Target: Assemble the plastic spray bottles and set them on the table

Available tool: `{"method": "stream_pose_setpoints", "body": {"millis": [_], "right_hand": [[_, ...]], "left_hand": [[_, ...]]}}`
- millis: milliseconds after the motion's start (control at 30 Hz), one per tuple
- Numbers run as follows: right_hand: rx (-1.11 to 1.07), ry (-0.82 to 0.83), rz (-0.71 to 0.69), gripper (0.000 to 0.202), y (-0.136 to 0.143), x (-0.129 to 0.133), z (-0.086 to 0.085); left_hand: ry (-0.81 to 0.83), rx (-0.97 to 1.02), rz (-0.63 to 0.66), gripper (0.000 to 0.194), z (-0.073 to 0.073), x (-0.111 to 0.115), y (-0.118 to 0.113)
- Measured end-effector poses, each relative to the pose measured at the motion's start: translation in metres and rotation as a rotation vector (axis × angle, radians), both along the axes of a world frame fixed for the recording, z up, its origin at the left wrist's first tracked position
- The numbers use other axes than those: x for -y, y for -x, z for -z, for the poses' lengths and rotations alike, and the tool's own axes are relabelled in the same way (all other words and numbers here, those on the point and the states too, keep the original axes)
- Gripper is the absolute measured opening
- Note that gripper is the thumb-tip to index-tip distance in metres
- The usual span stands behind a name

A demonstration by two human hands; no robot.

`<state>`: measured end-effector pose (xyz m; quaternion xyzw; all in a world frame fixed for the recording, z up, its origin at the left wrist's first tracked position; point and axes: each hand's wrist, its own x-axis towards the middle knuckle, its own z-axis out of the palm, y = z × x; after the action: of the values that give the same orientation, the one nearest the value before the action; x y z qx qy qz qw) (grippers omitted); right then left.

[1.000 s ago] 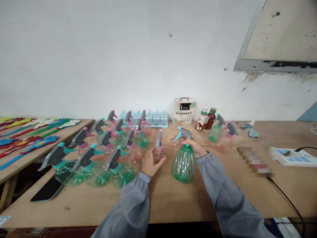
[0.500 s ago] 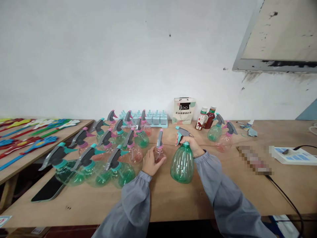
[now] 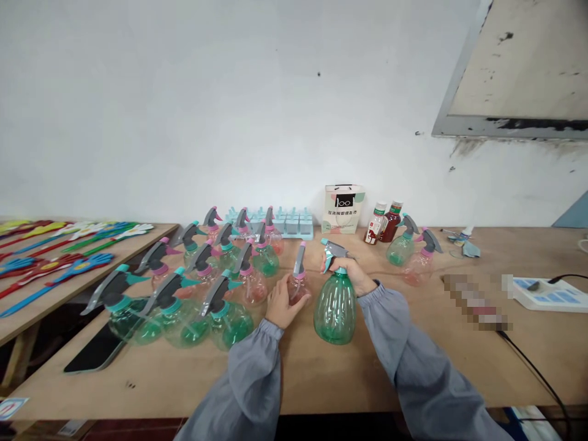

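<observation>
My right hand is wrapped round the neck and trigger of a clear green spray bottle, held upright with its nozzle pointing left. Just to the left, my left hand has its fingers and thumb round a pink spray bottle with a grey and pink head, standing on the wooden table. Several more green and pink spray bottles stand in rows on the left, a green one being nearest to my left forearm. On the right stand another green spray bottle and a pink spray bottle.
A phone lies at the table's left. Behind are a pale blue mould rack, a paper bag and two sauce bottles. A blurred device with a cable and a white power strip lie right. Colourful hand-shaped toys cover the left table.
The green spray bottle in my right hand has turned slightly and shifted a little left relative to the table. My left hand keeps its hold on the pink bottle. The view has shifted slightly.
</observation>
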<state>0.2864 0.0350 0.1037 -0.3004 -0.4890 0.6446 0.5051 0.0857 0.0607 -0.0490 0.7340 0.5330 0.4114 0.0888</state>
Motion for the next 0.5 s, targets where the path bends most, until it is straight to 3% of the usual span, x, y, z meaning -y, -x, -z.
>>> {"method": "stream_pose_setpoints", "body": {"millis": [100,333,500], "right_hand": [[0.029,-0.026,-0.088,0.023,0.0029,0.0028,-0.0028],[0.055,-0.057,0.051,0.017,0.0038,0.0001,0.0016],[0.081,-0.031,-0.043,0.018,0.0051,0.0051,-0.0019]], "left_hand": [[0.005,0.001,-0.002,0.078,-0.0013,0.0012,-0.0006],[-0.005,0.016,-0.003,0.08,-0.0011,0.0008,-0.0007],[-0.02,0.023,0.008,0.078,-0.0011,0.0012,-0.0013]]}}
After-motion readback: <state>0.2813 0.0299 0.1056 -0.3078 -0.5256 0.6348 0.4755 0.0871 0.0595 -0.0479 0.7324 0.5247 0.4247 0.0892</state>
